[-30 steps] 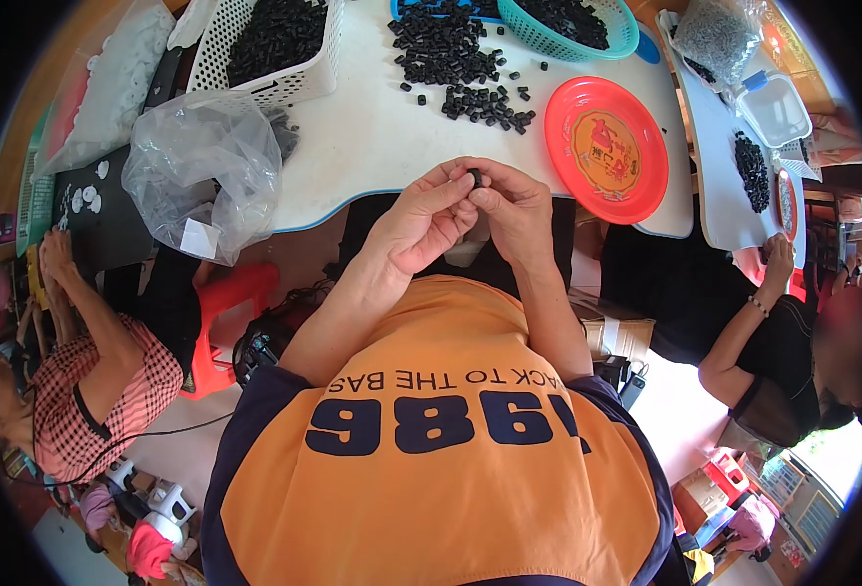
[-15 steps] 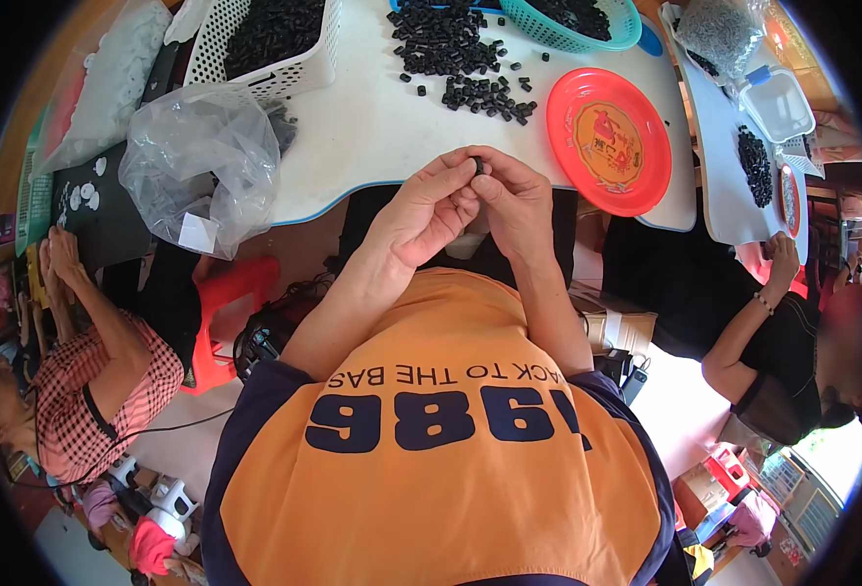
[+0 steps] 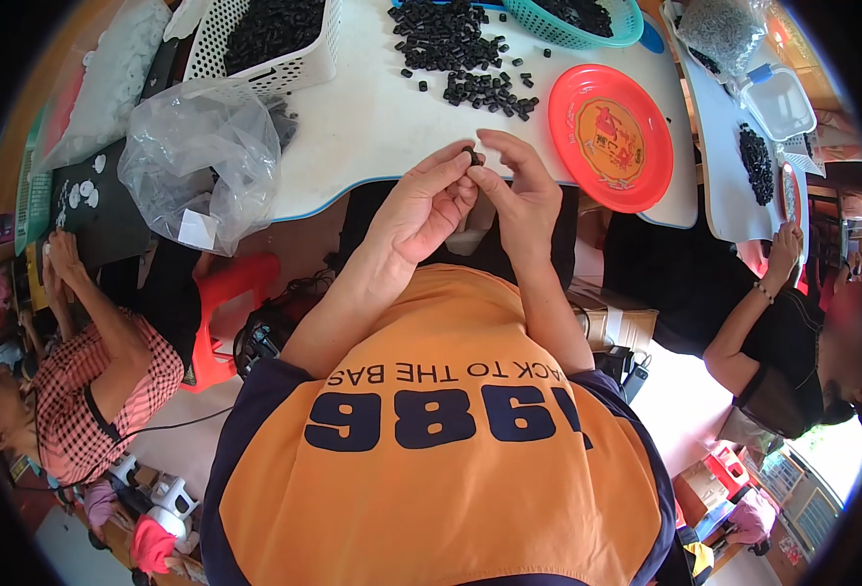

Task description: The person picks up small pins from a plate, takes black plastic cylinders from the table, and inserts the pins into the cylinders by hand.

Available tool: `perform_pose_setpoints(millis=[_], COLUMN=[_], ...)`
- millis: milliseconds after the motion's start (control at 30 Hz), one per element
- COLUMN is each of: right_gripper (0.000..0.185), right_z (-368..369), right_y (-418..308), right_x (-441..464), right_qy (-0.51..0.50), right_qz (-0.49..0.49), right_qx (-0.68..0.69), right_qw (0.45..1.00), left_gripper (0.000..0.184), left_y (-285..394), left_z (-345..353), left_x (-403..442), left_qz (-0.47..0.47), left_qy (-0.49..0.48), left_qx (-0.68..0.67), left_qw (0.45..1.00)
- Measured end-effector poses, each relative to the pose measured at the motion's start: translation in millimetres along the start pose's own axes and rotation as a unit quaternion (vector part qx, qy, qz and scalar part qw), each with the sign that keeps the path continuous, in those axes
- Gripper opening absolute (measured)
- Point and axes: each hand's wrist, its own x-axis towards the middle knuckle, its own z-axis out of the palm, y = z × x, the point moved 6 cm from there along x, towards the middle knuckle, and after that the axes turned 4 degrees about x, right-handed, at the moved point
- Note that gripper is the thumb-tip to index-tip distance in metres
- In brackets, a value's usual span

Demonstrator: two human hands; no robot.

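Note:
Between the thumb and index finger of my left hand (image 3: pixel 431 200) is a small black piece (image 3: pixel 472 156). My right hand (image 3: pixel 521 190) is beside it, its thumb close to the piece and its index finger lifted away; the two fingertips are apart. Both hands are just off the table's front edge. Beyond them, a loose pile of black pieces (image 3: pixel 441 39) lies on the white table (image 3: pixel 382 127). A red plate (image 3: pixel 610 139) with a printed centre rests to the right of my hands.
A white basket (image 3: pixel 328 49) of black pieces and a clear plastic bag (image 3: pixel 196 156) are at the left. A green basket (image 3: pixel 626 29) stands at the back. People sit at both sides, one with a hand (image 3: pixel 784 252) near the right table.
My right index finger has lifted away from the black piece. My left hand keeps its pinch. At the right, the other person's hand has moved slightly up toward the table.

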Motion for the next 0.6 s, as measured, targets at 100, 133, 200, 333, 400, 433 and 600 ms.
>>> perform_pose_setpoints(millis=[100,133,200,333,400,433,600], right_gripper=[0.033,0.03,0.029,0.026,0.026,0.025,0.027], right_z=[-3.7,-3.2,-5.4,-6.9,-3.9,-0.9,-1.8], right_y=[-19.7,-27.7,-34.9,-40.0,-42.5,-42.2,-31.6], right_x=[-5.1,-5.6,-3.8,2.2,1.8,1.5,0.9], right_qy=[0.005,0.005,0.008,-0.024,-0.043,-0.061,-0.05], right_qz=[-0.079,-0.093,-0.083,-0.102,-0.093,-0.083,-0.082], right_qx=[-0.135,-0.165,-0.166,-0.244,-0.252,-0.261,-0.212], right_qw=[0.988,0.982,0.983,0.964,0.962,0.96,0.973], left_gripper=[0.027,0.025,0.023,0.017,0.018,0.019,0.021], left_y=[-3.0,-3.0,-3.1,-3.6,-6.3,-7.6,-5.7], left_z=[-4.9,-4.9,-7.3,-10.6,-15.2,-19.1,-20.6], left_x=[-1.9,-2.4,-1.4,-2.4,-2.4,-2.6,-1.3], left_qz=[0.014,0.017,0.007,-0.013,-0.013,-0.014,-0.011], left_qy=[0.037,0.043,0.034,0.039,0.062,0.085,0.079], left_qx=[0.003,0.002,-0.003,-0.004,-0.016,-0.028,-0.024], left_qw=[0.999,0.999,0.999,0.999,0.998,0.996,0.996])
